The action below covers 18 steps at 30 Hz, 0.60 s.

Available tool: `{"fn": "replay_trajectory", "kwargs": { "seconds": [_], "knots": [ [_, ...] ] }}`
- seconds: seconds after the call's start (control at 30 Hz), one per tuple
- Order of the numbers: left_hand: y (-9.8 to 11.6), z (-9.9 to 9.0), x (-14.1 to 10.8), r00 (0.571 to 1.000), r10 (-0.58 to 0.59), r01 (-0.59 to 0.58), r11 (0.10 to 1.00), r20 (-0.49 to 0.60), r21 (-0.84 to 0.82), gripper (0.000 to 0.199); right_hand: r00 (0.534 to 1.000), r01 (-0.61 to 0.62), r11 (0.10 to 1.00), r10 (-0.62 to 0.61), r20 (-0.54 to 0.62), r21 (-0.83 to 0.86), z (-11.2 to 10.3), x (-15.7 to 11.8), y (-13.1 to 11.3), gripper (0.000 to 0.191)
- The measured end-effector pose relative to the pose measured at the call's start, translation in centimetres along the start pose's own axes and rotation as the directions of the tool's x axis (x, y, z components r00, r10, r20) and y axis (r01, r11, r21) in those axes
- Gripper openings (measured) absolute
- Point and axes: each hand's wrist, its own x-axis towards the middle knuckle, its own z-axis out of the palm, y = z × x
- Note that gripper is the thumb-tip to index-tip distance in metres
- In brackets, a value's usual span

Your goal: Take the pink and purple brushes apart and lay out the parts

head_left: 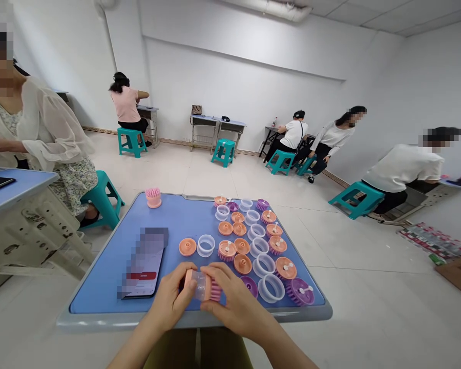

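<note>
My left hand [171,297] and my right hand [234,302] together hold a pink bristled scalp brush [203,286] just above the near edge of a blue desk top [100,287]. A clear plastic ring [198,286] sits on the brush body, between my hands. Beyond my right hand, the desk holds several orange discs [242,264], clear rings [266,265] and pink or purple bristled pieces [299,292]. A smartphone [144,264] with a pixelated screen lies left of my left hand. A finished-looking pink brush [153,197] stands upright at the far edge.
A seated person [34,123] at a neighbouring desk [15,192] is on my left, beside a teal stool [102,200]. Other people sit or stand at desks along the walls. Packaging [432,243] and a cardboard box [459,277] lie on the floor at right.
</note>
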Motion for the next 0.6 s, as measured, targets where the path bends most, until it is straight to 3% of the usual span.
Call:
{"fn": "replay_trajectory", "kwargs": {
  "seconds": [0.07,0.17,0.3,0.37,0.53,0.6],
  "knots": [
    [0.10,-0.01,0.04,1.000,-0.021,0.021,1.000,0.010,-0.007,0.031,0.999,0.036,0.997,-0.037,-0.006,-0.064,0.19,-0.07,0.15,0.064],
    [0.15,0.00,0.02,0.999,-0.050,0.051,0.998,-0.011,0.023,0.030,1.000,-0.019,0.998,0.021,0.022,-0.064,0.12,-0.07,0.34,0.080],
    [0.05,0.02,-0.07,1.000,-0.026,0.026,0.998,-0.012,0.049,0.028,0.994,-0.083,0.997,0.083,0.071,0.001,-0.51,0.02,0.29,0.051],
    [0.02,0.03,-0.06,1.000,-0.023,0.024,0.999,-0.009,0.048,0.028,0.996,-0.057,0.998,0.055,0.072,0.021,-0.70,-0.02,0.28,0.050],
    [0.10,-0.02,0.04,0.999,-0.038,0.039,0.998,-0.034,0.048,0.029,0.996,-0.053,0.997,0.049,0.068,0.048,-0.69,-0.21,0.62,0.091],
    [0.11,-0.02,0.05,0.999,-0.028,0.029,0.998,-0.030,0.049,0.029,0.994,-0.077,0.995,0.071,0.085,0.061,-0.73,-0.20,0.74,0.086]
  ]
}}
